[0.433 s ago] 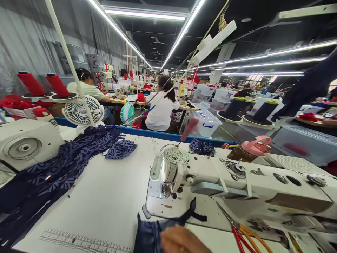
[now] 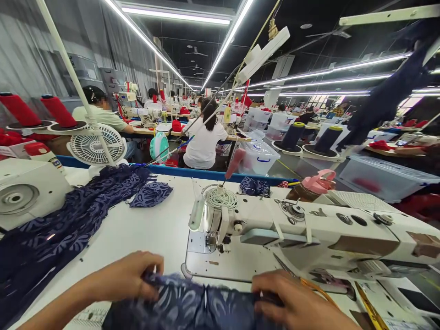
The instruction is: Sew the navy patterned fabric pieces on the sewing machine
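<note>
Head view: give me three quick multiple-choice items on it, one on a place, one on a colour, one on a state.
1. Where is the sewing machine relative to the held fabric?
A. Behind it, to the right
B. Under it
C. Far left

2. What colour are the two thread cones at the far left?
A. Yellow
B. Red
C. White

3. How is the fabric held?
A. Left hand only
B. Lying untouched
C. Gripped by both hands

Answers: 1 A, the machine stands past the fabric, rightward. 2 B, both cones are red. 3 C, the left hand and right hand each close fingers on the patterned navy piece.
</note>
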`<state>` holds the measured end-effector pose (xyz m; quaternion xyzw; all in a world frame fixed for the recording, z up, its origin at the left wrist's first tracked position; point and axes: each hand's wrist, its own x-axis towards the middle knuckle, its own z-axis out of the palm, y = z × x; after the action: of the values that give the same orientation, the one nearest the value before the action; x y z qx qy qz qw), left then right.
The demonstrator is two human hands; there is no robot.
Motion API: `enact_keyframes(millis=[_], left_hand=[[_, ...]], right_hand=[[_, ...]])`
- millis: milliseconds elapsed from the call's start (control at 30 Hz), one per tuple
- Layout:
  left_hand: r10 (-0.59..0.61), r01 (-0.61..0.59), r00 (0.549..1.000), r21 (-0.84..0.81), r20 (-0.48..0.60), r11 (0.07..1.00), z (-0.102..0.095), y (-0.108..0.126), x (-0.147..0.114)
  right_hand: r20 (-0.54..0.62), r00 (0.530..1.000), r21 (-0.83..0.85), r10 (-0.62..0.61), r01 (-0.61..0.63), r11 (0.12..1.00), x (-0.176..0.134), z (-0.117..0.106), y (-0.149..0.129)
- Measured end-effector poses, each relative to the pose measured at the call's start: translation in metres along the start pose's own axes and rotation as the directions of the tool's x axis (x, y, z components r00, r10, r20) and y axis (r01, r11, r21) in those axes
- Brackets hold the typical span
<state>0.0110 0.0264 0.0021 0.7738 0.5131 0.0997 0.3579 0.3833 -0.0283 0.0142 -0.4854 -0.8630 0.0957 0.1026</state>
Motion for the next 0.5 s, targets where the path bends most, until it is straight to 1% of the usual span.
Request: enact_keyframes(millis=[33,67,100,133,167,200,233,267,300,333,400,433,500], left_hand=[[0.029,-0.008,0.995,0.221,-0.091,0.975,0.003,0.002,0.013],[0.119,-0.024,0.967,0.385,-0.227,0.923,0.012,0.004,0.026],[0.254,-0.036,0.899,0.518,-0.357,0.854,0.025,0.005,0.036],[0.42,-0.081,0.799,0.614,-0.43,0.785,0.043,0.005,0.044],[0.59,-0.176,0.683,0.687,-0.431,0.705,0.062,0.005,0.049],[0.697,-0.275,0.613,0.726,-0.372,0.63,0.082,0.005,0.052],[0.781,-0.353,0.535,0.755,-0.321,0.552,0.098,0.003,0.053],[0.836,-0.405,0.479,0.777,-0.268,0.481,0.112,0.001,0.053],[0.865,-0.434,0.452,0.794,-0.217,0.426,0.12,-0.001,0.051],[0.879,-0.442,0.442,0.81,-0.178,0.386,0.125,-0.003,0.05],[0.875,-0.438,0.469,0.829,-0.119,0.348,0.125,-0.006,0.047],[0.871,-0.439,0.48,0.83,-0.106,0.343,0.122,-0.005,0.046],[0.872,-0.446,0.478,0.828,-0.099,0.339,0.118,-0.003,0.047]], right_hand=[[-0.058,0.997,-0.128,0.052,-0.059,0.99,0.007,0.006,0.001],[-0.163,0.984,-0.237,0.068,-0.106,0.966,0.013,0.017,0.001],[-0.278,0.96,-0.316,0.037,-0.128,0.94,0.018,0.033,-0.001],[-0.343,0.939,-0.359,-0.036,-0.096,0.928,0.022,0.051,-0.003],[-0.377,0.914,-0.38,-0.152,-0.003,0.925,0.023,0.069,-0.004],[-0.4,0.889,-0.362,-0.224,0.072,0.93,0.022,0.086,-0.004],[-0.398,0.876,-0.349,-0.273,0.13,0.928,0.02,0.1,-0.001],[-0.383,0.87,-0.33,-0.31,0.185,0.926,0.017,0.108,0.002],[-0.343,0.888,-0.291,-0.307,0.21,0.933,0.012,0.112,0.007],[-0.303,0.906,-0.249,-0.295,0.224,0.942,0.008,0.111,0.011],[-0.252,0.937,-0.147,-0.243,0.211,0.966,0.005,0.102,0.016],[-0.262,0.943,-0.094,-0.206,0.187,0.978,0.006,0.096,0.015],[-0.31,0.944,0.008,-0.117,0.126,0.992,0.018,0.087,0.007]])
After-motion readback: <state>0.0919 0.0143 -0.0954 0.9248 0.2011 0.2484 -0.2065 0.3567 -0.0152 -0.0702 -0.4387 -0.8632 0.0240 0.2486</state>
